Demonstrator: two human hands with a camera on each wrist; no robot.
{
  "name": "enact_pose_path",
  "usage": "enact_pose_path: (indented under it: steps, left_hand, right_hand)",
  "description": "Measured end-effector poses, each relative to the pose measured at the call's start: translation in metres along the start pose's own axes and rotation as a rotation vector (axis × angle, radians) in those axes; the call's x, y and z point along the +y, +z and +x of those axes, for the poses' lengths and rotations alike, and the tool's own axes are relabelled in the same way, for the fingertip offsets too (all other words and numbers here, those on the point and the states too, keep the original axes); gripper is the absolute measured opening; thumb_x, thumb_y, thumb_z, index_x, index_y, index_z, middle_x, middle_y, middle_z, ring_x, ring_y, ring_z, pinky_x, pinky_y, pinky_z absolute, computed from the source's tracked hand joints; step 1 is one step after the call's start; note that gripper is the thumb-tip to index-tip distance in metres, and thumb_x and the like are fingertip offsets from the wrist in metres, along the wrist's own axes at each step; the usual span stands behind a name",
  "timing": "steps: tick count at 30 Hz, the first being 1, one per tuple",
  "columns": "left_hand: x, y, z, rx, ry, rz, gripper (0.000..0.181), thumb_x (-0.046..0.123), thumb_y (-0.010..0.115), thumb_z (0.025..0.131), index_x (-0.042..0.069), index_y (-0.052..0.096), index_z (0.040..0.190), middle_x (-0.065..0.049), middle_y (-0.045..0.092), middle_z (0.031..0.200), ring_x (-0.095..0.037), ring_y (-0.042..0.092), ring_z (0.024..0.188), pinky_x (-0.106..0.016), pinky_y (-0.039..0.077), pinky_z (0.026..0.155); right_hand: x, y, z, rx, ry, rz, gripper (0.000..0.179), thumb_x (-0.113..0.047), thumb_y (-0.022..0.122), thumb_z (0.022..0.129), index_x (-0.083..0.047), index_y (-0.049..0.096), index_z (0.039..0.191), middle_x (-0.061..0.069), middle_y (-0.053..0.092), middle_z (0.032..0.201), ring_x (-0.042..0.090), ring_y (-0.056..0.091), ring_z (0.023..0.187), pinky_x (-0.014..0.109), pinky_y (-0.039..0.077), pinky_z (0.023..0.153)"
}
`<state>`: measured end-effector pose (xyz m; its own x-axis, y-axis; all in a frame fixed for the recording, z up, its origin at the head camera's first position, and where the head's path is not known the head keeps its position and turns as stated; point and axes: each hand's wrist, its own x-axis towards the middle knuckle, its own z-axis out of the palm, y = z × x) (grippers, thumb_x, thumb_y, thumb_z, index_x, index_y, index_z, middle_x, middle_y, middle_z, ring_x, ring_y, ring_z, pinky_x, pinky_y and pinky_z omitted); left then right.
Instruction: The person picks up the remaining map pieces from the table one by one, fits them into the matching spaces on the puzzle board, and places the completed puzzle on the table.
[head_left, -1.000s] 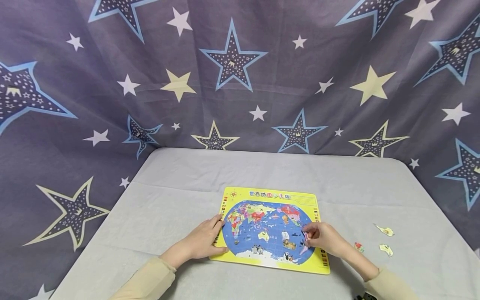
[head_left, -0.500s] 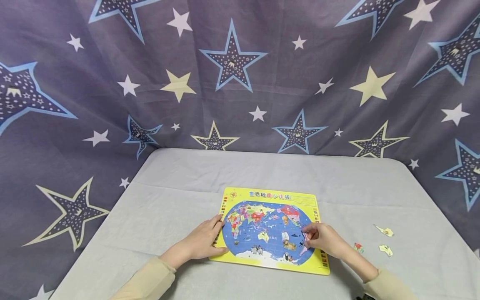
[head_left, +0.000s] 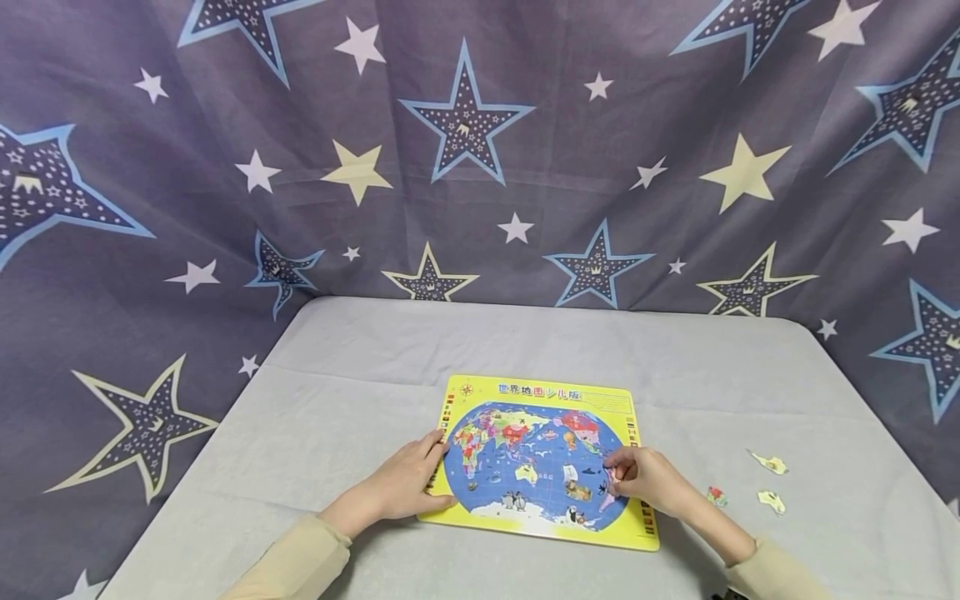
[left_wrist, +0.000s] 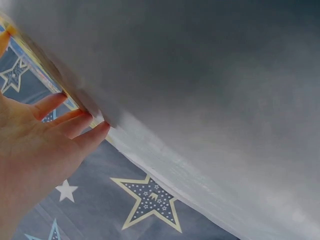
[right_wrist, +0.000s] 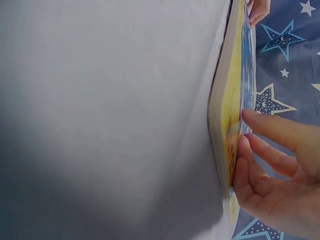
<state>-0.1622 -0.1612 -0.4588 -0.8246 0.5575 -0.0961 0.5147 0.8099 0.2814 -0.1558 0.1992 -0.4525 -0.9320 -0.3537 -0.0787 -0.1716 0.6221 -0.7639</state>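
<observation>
In the head view a yellow-bordered world map puzzle board (head_left: 540,537) lies on the grey cloth. My left hand (head_left: 405,477) rests along its left edge, thumb at the near corner; the left wrist view shows the fairly straight fingers (left_wrist: 75,125) touching the rim. At the map's right side my right hand (head_left: 651,479) holds its thumb and curled fingers around a pink South America puzzle piece (head_left: 607,502), partly hidden by the fingers. In the right wrist view those fingertips (right_wrist: 245,145) touch the board's face.
Loose puzzle pieces lie right of the board: a red-green one (head_left: 717,496), a pale yellow one (head_left: 771,501) and another yellow one with a thin tail (head_left: 770,462). A small dark object (head_left: 731,594) shows at the bottom edge. A star-patterned curtain (head_left: 480,208) hangs behind the table.
Both hands and the board stay almost still. The dark object at the bottom edge shows less than a second ago, partly covered by the right sleeve.
</observation>
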Motion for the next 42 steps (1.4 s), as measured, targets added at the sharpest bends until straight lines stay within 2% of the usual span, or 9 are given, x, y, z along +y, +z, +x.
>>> enact_pose_path:
  steps: [22, 29, 37, 42]
  left_hand:
    - [0.001, -0.002, 0.0, 0.003, -0.003, -0.005, 0.079, 0.053, 0.056, 0.077, -0.003, 0.038, 0.13, -0.022, 0.028, 0.138, -0.032, 0.029, 0.126, -0.043, 0.027, 0.102]
    - [0.001, -0.001, 0.0, 0.006, -0.002, 0.001, 0.078, 0.052, 0.056, 0.077, -0.004, 0.038, 0.129, -0.021, 0.029, 0.137, -0.032, 0.032, 0.124, -0.043, 0.027, 0.102]
    - [0.0, 0.0, 0.0, 0.01, -0.001, 0.002, 0.078, 0.053, 0.055, 0.077, -0.003, 0.038, 0.129, -0.02, 0.028, 0.137, -0.033, 0.033, 0.124, -0.043, 0.027, 0.102]
    - [-0.001, 0.001, 0.0, 0.012, 0.005, 0.005, 0.078, 0.054, 0.055, 0.078, -0.003, 0.038, 0.129, -0.02, 0.028, 0.137, -0.032, 0.032, 0.124, -0.043, 0.028, 0.102]
  right_hand:
    - [0.002, -0.002, -0.001, -0.013, -0.018, 0.023, 0.025, 0.0, 0.068, 0.07, 0.007, 0.061, 0.093, 0.001, 0.051, 0.07, 0.009, 0.046, 0.061, 0.018, 0.042, 0.053]
    - [0.001, -0.005, -0.004, -0.023, -0.027, 0.052, 0.024, 0.0, 0.066, 0.073, 0.009, 0.061, 0.095, 0.003, 0.054, 0.073, 0.01, 0.049, 0.063, 0.019, 0.045, 0.055]
    - [0.004, -0.008, -0.006, -0.036, -0.059, 0.048, 0.026, -0.003, 0.065, 0.075, 0.007, 0.062, 0.099, 0.003, 0.057, 0.077, 0.01, 0.053, 0.067, 0.02, 0.048, 0.059]
    - [0.008, -0.012, -0.007, -0.037, -0.098, 0.036, 0.025, 0.001, 0.062, 0.075, 0.006, 0.062, 0.1, 0.005, 0.058, 0.079, 0.009, 0.055, 0.069, 0.021, 0.049, 0.063]
